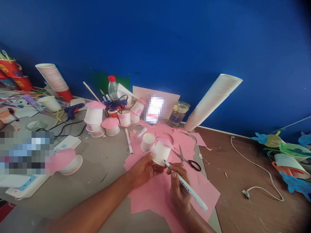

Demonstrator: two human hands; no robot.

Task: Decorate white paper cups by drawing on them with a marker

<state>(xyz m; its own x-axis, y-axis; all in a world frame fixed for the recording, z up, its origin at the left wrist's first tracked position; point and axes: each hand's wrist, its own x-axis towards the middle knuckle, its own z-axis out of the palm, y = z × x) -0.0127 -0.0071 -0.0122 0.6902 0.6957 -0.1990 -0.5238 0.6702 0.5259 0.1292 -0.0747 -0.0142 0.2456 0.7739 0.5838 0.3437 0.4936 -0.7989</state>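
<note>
My left hand (pixel 145 170) grips a small white paper cup (pixel 160 153) with a bit of pink paper at its top edge. In my right hand (pixel 180 186) is a white marker pen (pixel 191 192), its dark tip at the cup's side. Just behind my left hand stands a second small paper cup (pixel 148 142). Pink paper sheets (pixel 150 197) lie under both hands. Black-handled scissors (pixel 187 160) rest on them with the blades apart, right of the held cup. Two more marker pens lie farther back, one upright-looking (pixel 128 141) and one slanted (pixel 141 132).
Cups with pink paper tops (pixel 94 115) stand at the back left, near a blue glue gun (pixel 73 110) and a white power strip (pixel 29 191). A glass jar (pixel 178 115) and a tall cup stack (pixel 213 102) stand behind. A white cable (pixel 262 168) lies right.
</note>
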